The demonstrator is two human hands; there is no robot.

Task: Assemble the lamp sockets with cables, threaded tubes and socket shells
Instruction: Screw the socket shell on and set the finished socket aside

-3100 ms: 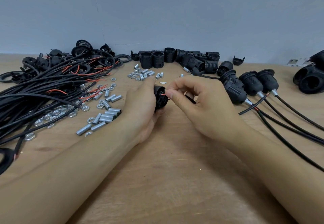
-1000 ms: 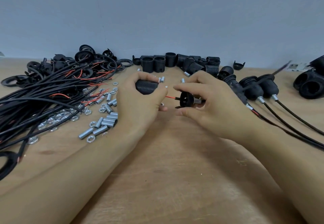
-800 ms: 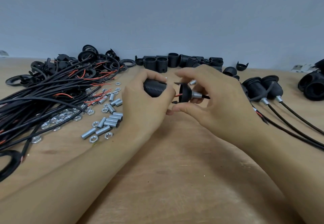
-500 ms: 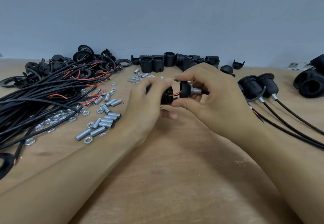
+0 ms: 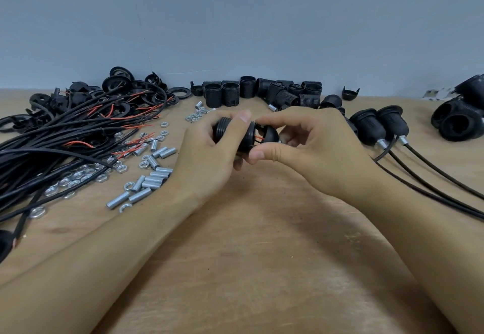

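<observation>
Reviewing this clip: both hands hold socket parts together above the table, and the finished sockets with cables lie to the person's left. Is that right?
Not quite. The head view shows the finished sockets with their cables lying to the person's right, not left. The rest stands: the left hand and right hand hold the socket parts together above the table.

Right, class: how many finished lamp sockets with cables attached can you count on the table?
2: one finished lamp socket lies just right of the right hand, the other beside it, further right. More may be hidden behind that hand.
</observation>
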